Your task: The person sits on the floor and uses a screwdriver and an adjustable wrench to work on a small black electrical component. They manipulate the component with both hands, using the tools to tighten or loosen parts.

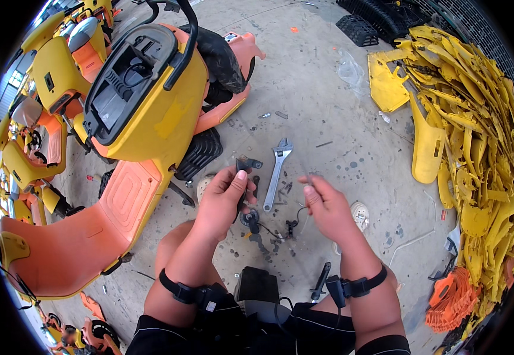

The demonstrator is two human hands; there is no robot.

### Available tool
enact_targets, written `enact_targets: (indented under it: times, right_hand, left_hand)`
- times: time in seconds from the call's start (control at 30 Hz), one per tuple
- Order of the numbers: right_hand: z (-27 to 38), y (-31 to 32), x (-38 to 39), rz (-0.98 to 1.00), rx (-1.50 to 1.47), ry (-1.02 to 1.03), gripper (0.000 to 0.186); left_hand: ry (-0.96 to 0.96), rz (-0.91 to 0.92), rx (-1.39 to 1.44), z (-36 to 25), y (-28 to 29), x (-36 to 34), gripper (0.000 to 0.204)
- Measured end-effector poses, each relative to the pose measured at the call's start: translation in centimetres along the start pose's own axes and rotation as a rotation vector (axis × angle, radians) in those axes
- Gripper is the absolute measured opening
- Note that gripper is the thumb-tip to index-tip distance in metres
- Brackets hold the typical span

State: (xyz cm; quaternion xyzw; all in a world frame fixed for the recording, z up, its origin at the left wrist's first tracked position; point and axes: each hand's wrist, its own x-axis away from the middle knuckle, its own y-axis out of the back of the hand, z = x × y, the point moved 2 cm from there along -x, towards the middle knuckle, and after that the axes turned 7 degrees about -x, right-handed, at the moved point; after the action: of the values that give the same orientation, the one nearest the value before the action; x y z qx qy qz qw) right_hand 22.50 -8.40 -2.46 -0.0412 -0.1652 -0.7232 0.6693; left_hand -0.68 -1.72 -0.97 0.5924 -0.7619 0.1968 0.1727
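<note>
Small dark part (250, 163), hand-held, thin rod (308, 172) at right

A yellow and orange scooter (171, 121) sits at the left, more scooters (25, 163) crowded beyond it. Along the right runs a heap of yellow panels (479, 136) — orange pieces (452, 302) lie bundled by its lower end. A clear plastic bag (350, 70) rests on the concrete floor (322, 121), near black slatted parts (357, 29).

The adjustable wrench (277, 176) is smooth, shiny metal on matt, stained concrete floor (322, 127). Left of the wrench, a small dark part (250, 163) looks matt, the scooter shell (177, 115) smooth plastic; right of it lie scuffed plastic panels (476, 130).
</note>
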Motion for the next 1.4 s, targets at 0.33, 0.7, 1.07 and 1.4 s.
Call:
enact_targets:
  times: [0.33, 0.7, 1.07, 1.4]
  right_hand:
    - [-0.1, 0.6, 0.0, -0.033, 0.318, 0.234, 0.024]
    - [0.0, 2.2, -0.1, -0.142, 0.405, 0.213, 0.02]
    - [-0.4, 2.2, -0.2, -0.126, 0.379, 0.252, 0.019]
    - [-0.5, 1.5, 0.2, -0.133, 0.427, 0.324, 0.017]
  left_hand:
    - [-0.091, -0.069, -0.174, -0.1, -0.7, -0.1, 0.032]
    - [-0.123, -0.191, -0.137, -0.6, 1.2, -1.1, 0.028]
    - [-0.161, -0.194, -0.235, -0.7, 1.0, -1.1, 0.034]
    - [-0.178, -0.233, -0.254, -0.6, 1.2, -1.2, 0.025]
